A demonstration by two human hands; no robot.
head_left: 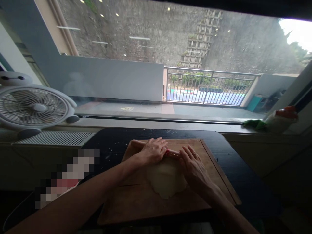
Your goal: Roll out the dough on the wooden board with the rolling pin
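A wooden rolling pin [174, 154] with a red band lies across the far edge of a flat, pale sheet of dough [167, 182]. My left hand [154, 150] rests palm down on the pin, its fingers stretched forward over it. On the pin's right part lies my right hand [192, 162], with fingers extended and slightly apart. Neither hand wraps round the pin. Under the dough is a wooden board [136, 204]. The pin's left end shows beyond my left hand; its right end is hidden under my right hand.
The board lies on a dark table [234, 165] with white specks near its far edge. A white fan [39, 107] stands at the left by the window. On the sill at the right are a green cloth [255, 124] and an orange-topped container [284, 120].
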